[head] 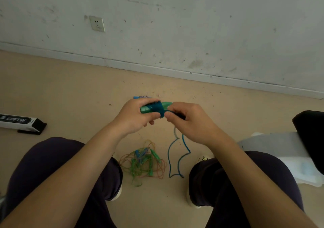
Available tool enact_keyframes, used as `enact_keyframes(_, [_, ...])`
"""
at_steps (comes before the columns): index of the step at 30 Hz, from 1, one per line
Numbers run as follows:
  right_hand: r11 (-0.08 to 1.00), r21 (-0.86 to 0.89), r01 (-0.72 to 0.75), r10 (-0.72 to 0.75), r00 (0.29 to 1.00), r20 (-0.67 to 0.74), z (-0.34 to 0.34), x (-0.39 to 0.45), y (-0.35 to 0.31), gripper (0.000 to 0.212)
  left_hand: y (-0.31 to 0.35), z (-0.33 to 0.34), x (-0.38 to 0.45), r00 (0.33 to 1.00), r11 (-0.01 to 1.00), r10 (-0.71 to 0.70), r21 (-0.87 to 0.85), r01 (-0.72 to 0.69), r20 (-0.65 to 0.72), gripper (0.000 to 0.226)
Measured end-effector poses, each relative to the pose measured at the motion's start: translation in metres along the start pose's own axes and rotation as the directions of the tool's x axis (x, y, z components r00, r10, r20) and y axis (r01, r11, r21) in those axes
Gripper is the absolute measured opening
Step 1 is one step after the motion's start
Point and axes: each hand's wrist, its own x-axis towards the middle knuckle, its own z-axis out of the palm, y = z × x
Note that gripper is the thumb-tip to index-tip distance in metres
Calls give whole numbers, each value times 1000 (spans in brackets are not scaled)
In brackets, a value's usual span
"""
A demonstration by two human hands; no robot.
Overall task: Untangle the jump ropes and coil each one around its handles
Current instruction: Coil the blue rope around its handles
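Blue rope (pixel 177 157) between both hands, midair

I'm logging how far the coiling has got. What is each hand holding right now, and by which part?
The left hand grips the green handles at their left end; the right hand pinches the blue rope just beside its coils on those handles.

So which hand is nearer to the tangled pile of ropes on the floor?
Left, by a small margin. The left hand is above the tangled pile, slightly to its left. The right hand is above and farther off, to the right.
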Motion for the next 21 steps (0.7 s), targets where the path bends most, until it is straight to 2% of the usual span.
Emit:
enact_keyframes(3, [996,-83,20,-27,996,-82,-7,1,9,16,4,-2,-4,968,1000,14,16,-18,251,47])
enact_keyframes(6, [998,-61,2,-10,992,-130,-6,2,13,17,9,-2,-8,932,999,49,-34,-40,360,50])
enact_keyframes(12, [968,173,-185,213,963,-166,-9,8,12,24,15,-1,-16,938,976,-6,-202,81,347,49])
enact_keyframes(16, [950,235,-204,236,965,-115,-6,7,11,36,18,-1,-17,946,971,-22,-219,97,323,42])
enact_keyframes(19, [947,248,-205,229,971,-70,-3,7,14,29,16,2,-14,973,979,-17,-192,63,230,36])
enact_keyframes(21, [921,296,-255,271,962,-13,-2,7,15,26,14,3,-13,984,976,-10,-213,49,180,47])
